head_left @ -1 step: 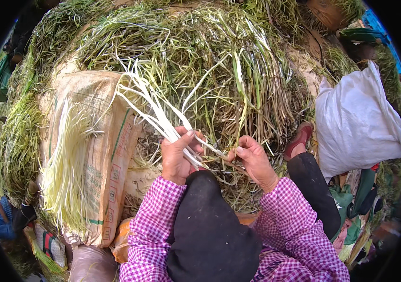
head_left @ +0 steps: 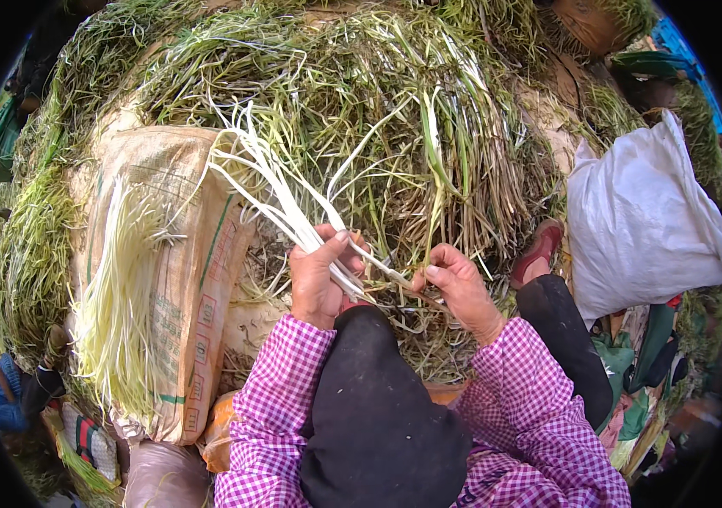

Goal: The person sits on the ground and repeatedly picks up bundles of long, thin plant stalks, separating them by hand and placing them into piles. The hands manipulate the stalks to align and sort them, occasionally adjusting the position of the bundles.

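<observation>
My left hand (head_left: 320, 278) is closed around a small bunch of long white stalks (head_left: 286, 196), which look like blanched garlic greens or young leeks. Their pale, split tops fan out toward the far left. One stalk (head_left: 384, 268) slants from the left hand toward my right hand (head_left: 461, 292), its brownish root end near those fingers. Between thumb and forefinger the right hand pinches a withered yellow-green outer leaf (head_left: 434, 233) that rises away from the stalk. Left of me, cleaned pale stalks (head_left: 128, 296) lie in a long pile on a woven tan sack (head_left: 185, 322).
A wide heap of uncleaned green and brown stalks (head_left: 361, 102) spreads ahead of me. At the right stands a full white sack (head_left: 644, 220), beside a red shoe (head_left: 539, 252). My dark-trousered knee (head_left: 369, 372) rises between my forearms. An orange bag (head_left: 218, 436) is at lower left.
</observation>
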Demonstrator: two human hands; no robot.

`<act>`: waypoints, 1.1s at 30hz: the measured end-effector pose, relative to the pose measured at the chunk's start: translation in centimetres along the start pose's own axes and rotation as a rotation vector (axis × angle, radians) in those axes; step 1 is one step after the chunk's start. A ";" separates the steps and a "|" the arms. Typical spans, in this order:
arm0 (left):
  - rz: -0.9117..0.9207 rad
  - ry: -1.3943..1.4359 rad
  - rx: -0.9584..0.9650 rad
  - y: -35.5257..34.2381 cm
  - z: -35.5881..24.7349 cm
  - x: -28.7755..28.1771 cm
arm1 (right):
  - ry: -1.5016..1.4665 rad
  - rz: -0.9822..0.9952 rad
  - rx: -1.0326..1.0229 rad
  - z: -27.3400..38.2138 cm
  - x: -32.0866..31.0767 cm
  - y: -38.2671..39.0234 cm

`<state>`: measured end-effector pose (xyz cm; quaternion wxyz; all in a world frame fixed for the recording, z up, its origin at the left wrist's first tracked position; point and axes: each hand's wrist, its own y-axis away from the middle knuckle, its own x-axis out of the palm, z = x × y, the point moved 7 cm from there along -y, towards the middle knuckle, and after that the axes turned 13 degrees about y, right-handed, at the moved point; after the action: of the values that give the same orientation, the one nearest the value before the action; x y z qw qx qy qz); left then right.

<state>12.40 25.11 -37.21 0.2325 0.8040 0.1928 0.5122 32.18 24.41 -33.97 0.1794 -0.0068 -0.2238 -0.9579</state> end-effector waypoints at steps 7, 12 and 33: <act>-0.111 -0.012 0.325 -5.1 -7.3 -0.9 | 0.883 0.176 0.002 -2.0 -2.7 2.2; -0.112 -0.029 0.425 -6.6 -11.9 -0.1 | 1.506 0.229 0.076 -7.4 -5.6 2.4; 0.061 -0.057 0.301 -4.7 -8.3 6.0 | 1.057 -0.218 -0.446 0.3 -0.2 -2.3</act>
<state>6.87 33.67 -32.42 0.0991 0.8493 0.2363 0.4615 31.56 26.55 -34.70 0.1612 0.4575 0.1037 -0.8683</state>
